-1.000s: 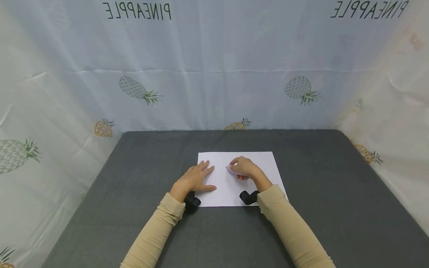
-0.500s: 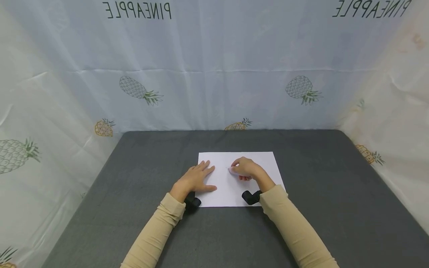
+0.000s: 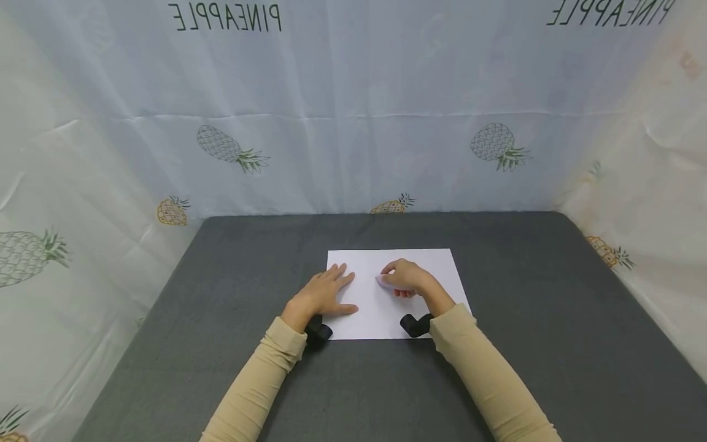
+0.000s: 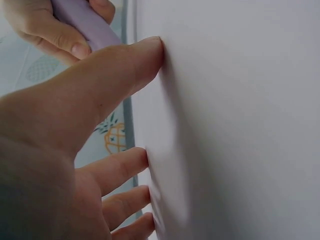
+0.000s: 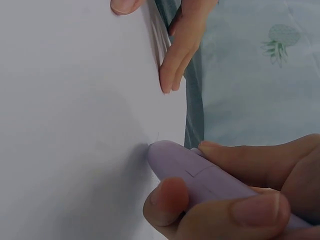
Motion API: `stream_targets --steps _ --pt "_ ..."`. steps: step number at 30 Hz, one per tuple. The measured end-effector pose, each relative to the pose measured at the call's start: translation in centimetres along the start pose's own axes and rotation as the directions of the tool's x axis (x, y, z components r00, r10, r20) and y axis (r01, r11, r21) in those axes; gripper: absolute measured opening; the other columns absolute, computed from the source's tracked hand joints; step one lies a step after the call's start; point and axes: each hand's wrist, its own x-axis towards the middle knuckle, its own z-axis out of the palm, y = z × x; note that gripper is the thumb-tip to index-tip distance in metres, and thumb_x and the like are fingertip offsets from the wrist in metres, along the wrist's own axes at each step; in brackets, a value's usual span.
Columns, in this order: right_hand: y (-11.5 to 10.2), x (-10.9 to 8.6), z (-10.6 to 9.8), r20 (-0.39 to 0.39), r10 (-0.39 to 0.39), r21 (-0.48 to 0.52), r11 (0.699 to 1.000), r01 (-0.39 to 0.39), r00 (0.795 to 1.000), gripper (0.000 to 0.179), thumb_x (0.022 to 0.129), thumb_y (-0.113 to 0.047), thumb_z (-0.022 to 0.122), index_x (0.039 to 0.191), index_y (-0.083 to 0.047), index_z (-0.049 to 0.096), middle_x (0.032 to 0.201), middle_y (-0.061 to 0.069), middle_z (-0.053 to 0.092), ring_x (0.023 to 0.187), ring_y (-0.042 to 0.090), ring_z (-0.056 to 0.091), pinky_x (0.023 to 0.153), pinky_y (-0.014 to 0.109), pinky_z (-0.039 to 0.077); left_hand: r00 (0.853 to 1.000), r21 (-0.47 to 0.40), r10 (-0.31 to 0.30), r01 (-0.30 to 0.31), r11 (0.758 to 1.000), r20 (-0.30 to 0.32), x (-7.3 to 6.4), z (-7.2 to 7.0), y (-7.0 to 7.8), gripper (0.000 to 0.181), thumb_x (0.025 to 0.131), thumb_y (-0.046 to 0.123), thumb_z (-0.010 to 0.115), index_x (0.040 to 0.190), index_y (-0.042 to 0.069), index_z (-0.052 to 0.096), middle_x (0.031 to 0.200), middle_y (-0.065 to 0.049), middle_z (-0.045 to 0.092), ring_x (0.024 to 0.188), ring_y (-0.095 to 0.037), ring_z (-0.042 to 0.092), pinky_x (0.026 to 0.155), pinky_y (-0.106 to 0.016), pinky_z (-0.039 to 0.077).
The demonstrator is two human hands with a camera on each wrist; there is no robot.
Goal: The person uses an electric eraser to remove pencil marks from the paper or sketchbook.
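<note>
A white sheet of paper (image 3: 428,264) lies on the dark grey table. My left hand (image 3: 323,294) rests on its left part with spread fingers; the left wrist view shows the thumb (image 4: 145,55) and fingertips touching the sheet. Near the paper's middle, my right hand (image 3: 405,277) grips a thick lavender pen-shaped tool (image 5: 200,172) between thumb and fingers. Its rounded nose has a small dark tip that meets the paper or sits just above it; I cannot tell which. A faint thin mark shows beside the tip. The tool's rear end is hidden by the hand.
Black wrist-worn devices sit under both wrists, the right one (image 3: 415,325) over the paper's near edge. The dark grey table (image 3: 248,258) stretches around the sheet. Behind it and at both sides hangs a pale curtain (image 3: 353,153) printed with pineapples.
My right hand, with the lavender tool, has shifted slightly right and a little toward me, then barely moved in the last half second. My left hand has stayed in place on the paper.
</note>
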Motion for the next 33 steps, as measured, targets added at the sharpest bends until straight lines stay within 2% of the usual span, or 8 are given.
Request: stream_targets --steps 11,18,26,33 --pt "-0.08 0.19 0.69 -0.020 0.001 0.101 0.995 0.001 1.000 0.036 0.098 -0.023 0.053 0.130 -0.008 0.057 0.056 0.002 0.049 0.046 0.009 0.043 0.044 0.018 0.037 1.000 -0.001 0.007 -0.007 1.000 -0.006 -0.02 0.05 -0.07 0.080 0.086 0.054 0.063 0.151 0.016 0.035 0.163 -0.012 0.022 0.152 -0.033 0.019 0.120 -0.054 0.024" --pt "0.04 -0.28 0.44 -0.011 0.016 0.107 0.994 -0.015 1.000 0.035 0.098 -0.022 0.053 0.129 -0.007 0.058 0.057 0.002 0.049 0.046 0.009 0.043 0.043 0.017 0.038 1.000 0.007 0.000 0.000 1.000 -0.001 0.00 0.02 0.01 0.080 0.086 0.054 0.063 0.151 0.017 0.034 0.163 -0.011 0.021 0.152 -0.032 0.018 0.121 -0.053 0.024" --pt "-0.34 0.47 0.63 -0.009 -0.002 0.131 0.991 0.003 1.000 0.035 0.098 -0.021 0.053 0.129 -0.007 0.058 0.053 0.001 0.049 0.044 0.008 0.042 0.043 0.018 0.036 1.000 -0.005 0.004 -0.005 1.000 -0.006 -0.25 -0.17 0.15 0.080 0.086 0.053 0.064 0.150 0.015 0.035 0.162 -0.012 0.022 0.152 -0.033 0.019 0.120 -0.054 0.024" --pt "-0.27 -0.06 0.69 -0.026 0.010 0.086 0.996 -0.008 1.000 0.036 0.098 -0.022 0.054 0.130 -0.007 0.059 0.054 0.002 0.048 0.046 0.010 0.042 0.043 0.019 0.036 1.000 0.000 -0.007 0.007 1.000 -0.003 -0.03 -0.01 0.10 0.080 0.086 0.054 0.064 0.151 0.016 0.034 0.163 -0.011 0.021 0.152 -0.032 0.018 0.121 -0.054 0.023"
